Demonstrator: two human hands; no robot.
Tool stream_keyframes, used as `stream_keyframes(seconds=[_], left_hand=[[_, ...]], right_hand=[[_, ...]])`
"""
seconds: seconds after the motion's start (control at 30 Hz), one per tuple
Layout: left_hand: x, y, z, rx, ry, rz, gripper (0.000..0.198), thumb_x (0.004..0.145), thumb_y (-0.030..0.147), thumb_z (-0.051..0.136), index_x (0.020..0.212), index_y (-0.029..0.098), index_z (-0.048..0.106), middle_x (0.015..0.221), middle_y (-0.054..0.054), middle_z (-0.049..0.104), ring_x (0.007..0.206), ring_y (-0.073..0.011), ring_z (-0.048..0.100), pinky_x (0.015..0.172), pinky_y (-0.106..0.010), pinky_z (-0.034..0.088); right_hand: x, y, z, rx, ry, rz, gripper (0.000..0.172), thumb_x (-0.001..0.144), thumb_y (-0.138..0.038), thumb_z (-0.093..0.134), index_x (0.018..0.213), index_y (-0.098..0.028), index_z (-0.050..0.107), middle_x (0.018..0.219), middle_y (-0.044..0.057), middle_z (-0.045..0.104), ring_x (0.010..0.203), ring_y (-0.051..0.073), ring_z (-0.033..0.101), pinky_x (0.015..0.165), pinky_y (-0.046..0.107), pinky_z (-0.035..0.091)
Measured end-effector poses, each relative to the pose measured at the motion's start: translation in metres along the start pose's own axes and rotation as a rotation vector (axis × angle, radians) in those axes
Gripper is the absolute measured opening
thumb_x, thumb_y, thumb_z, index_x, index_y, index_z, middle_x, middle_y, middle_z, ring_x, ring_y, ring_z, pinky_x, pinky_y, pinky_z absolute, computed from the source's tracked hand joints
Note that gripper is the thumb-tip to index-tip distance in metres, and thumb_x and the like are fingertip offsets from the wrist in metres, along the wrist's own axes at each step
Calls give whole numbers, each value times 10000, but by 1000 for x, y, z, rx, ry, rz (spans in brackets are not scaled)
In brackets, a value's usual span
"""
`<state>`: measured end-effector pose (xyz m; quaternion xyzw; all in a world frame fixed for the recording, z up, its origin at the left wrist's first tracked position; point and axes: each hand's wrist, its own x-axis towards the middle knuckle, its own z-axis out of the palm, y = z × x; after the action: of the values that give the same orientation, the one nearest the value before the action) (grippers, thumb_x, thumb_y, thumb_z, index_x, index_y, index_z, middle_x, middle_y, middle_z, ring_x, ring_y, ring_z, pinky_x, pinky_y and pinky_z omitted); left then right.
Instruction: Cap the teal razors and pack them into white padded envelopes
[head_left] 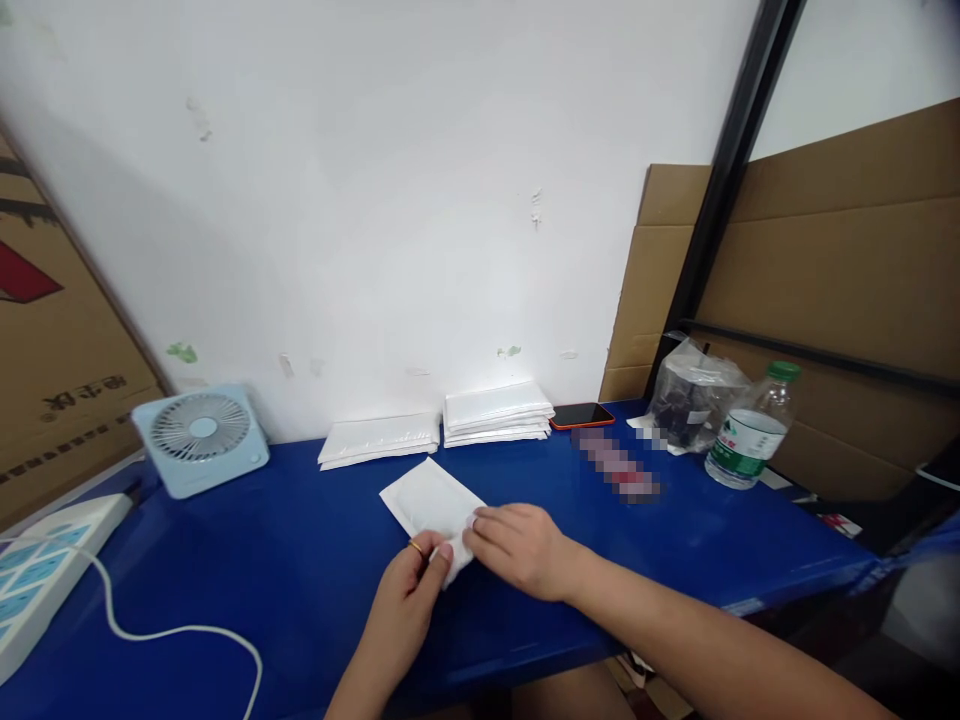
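Observation:
A small white padded envelope (pixel 429 500) lies on the blue table (pixel 300 570), tilted toward me. My left hand (pixel 409 590), with a gold ring on one finger, pinches the near end of the envelope. My right hand (pixel 517 548) rests on the same near end from the right, fingers curled onto its edge. Both hands touch the envelope close together.
Two stacks of white envelopes (pixel 380 438) (pixel 496 411) sit by the wall. A small blue fan (pixel 201 437), a power strip (pixel 45 570) with white cable, a phone (pixel 582 415), a plastic bag (pixel 694 395) and a water bottle (pixel 750 430) stand around. Cardboard lines both sides.

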<state>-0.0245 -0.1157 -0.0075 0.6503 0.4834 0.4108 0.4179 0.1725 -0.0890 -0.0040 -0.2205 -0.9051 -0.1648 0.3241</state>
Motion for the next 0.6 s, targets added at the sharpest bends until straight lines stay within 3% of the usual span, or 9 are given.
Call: stream_keyframes(seconds=[0.07, 0.13, 0.2, 0.3, 0.43, 0.6], left_hand=[[0, 6, -5, -55, 208, 60, 335, 792, 465, 499, 988, 194, 522, 792, -11, 557, 689, -144, 507, 621, -243, 402], [0, 5, -10, -52, 361, 92, 410, 779, 455, 522, 1108, 216, 476, 978, -49, 562, 769, -159, 530, 692, -276, 431], [2, -2, -13, -28, 384, 80, 430, 781, 458, 517, 1136, 222, 460, 1084, -71, 534, 780, -159, 531, 710, -294, 442], [3, -14, -12, 3, 318, 24, 457, 792, 476, 496, 1169, 223, 437, 1106, -76, 525, 737, -146, 524, 664, -282, 448], [3, -21, -8, 36, 253, -6, 481, 786, 471, 509, 1195, 232, 425, 1145, -75, 512, 738, -143, 534, 653, -280, 449], [2, -21, -8, 49, 251, -31, 504, 781, 470, 509, 1213, 232, 406, 1131, -74, 507, 742, -154, 535, 662, -299, 448]], right_hand=[[12, 23, -4, 92, 120, 189, 221, 875, -194, 447, 1025, -187, 610, 937, 73, 677, 900, 160, 613, 768, 265, 478], [26, 57, -10, 208, 288, 548, 214, 856, -285, 486, 961, -184, 643, 893, 58, 685, 810, 165, 625, 722, 262, 484], [38, 99, -17, 353, 407, 870, 278, 810, -383, 537, 910, -154, 658, 830, 51, 691, 734, 178, 626, 638, 251, 482], [44, 160, -22, 307, 306, 1216, 322, 815, -393, 508, 983, -151, 637, 839, 40, 687, 737, 168, 624, 626, 234, 470], [32, 207, -21, 104, 241, 1337, 298, 745, -278, 576, 977, -101, 631, 873, 120, 660, 845, 244, 591, 731, 326, 443], [28, 211, -11, -110, 174, 1245, 313, 710, -189, 589, 1019, -148, 616, 1185, 154, 523, 1150, 315, 374, 956, 459, 253]])
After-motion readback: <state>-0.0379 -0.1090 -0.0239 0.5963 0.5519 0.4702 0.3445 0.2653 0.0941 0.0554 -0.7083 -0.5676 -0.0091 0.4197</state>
